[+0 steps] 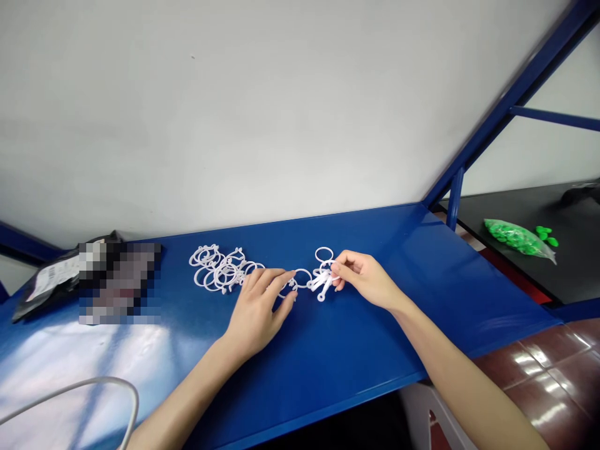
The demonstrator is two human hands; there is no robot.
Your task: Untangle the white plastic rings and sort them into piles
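Several thin white plastic rings with small knobs (225,273) lie in a loose heap on the blue table. My left hand (257,309) rests palm down over the right end of this heap, thumb apart from the curved fingers. White rings (302,278) show just beyond its fingertips, and some are hidden under it. My right hand (359,275) pinches a small bunch of white plastic rings between thumb and fingers. Below the bunch hang short white strips with round eyelet ends (321,296), and one ring (324,254) stands out above it.
The blue table (319,369) meets a grey wall behind. On the left lie a black plastic parcel (65,269) and a blurred-out item. A white cable (134,400) curves at lower left. On a black table at right lies a bag of green pieces (515,237).
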